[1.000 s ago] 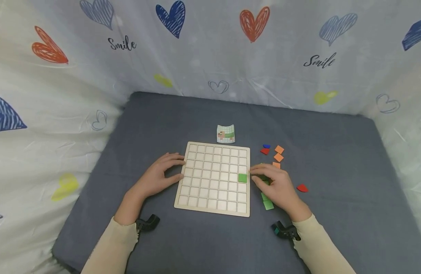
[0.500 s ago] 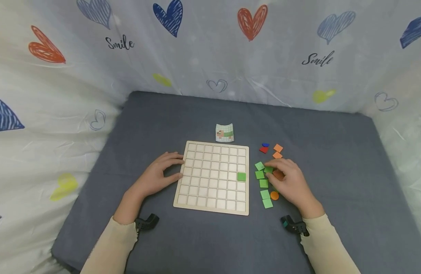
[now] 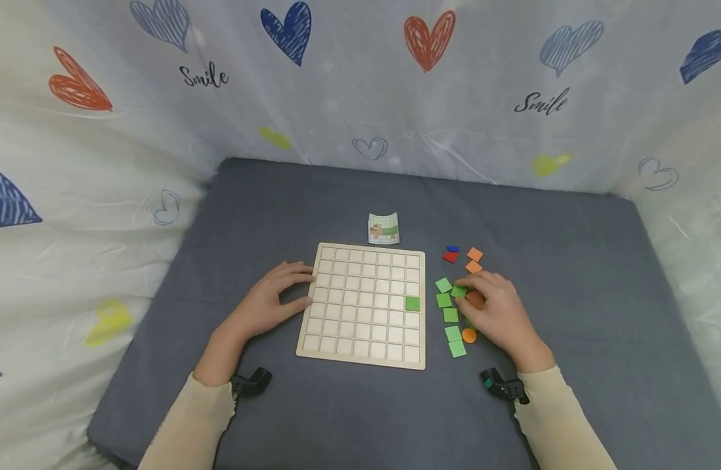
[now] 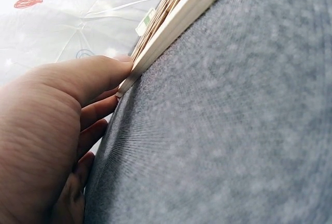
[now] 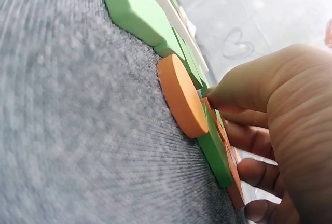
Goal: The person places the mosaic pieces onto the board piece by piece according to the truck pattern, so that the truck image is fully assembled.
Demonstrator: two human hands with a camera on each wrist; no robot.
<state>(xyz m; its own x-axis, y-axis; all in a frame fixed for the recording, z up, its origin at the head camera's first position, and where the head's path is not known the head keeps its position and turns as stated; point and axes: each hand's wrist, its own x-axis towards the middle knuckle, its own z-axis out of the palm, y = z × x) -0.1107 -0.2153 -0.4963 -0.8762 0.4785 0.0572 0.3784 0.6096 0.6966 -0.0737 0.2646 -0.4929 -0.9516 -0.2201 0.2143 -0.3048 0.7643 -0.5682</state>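
A square wooden grid board (image 3: pixel 337 358) lies on the grey table, with one green tile (image 3: pixel 413 303) in a cell near its right edge. My left hand (image 3: pixel 271 297) rests at the board's left edge, its thumb (image 4: pixel 111 71) and fingertips touching the rim. To the right of the board, my right hand (image 3: pixel 495 310) pinches another green tile (image 3: pixel 459 292) between thumb and fingertips, low among the loose pieces. Several light green tiles (image 3: pixel 451 315) lie in a rough column beside it, with an orange disc (image 5: pixel 181 97) near the thumb. The palm hides some pieces.
Behind the board lies a small pattern card (image 3: pixel 383 228) with a brown and green picture. A blue piece (image 3: pixel 452 249), a red piece (image 3: pixel 450 257) and orange tiles (image 3: pixel 474 254) lie at the back right. A heart-printed curtain (image 3: pixel 337 98) encloses the table.
My right hand has moved right from the board's right edge to the loose tiles, where its fingertips close about a green tile. The left hand stays at the board's edge.
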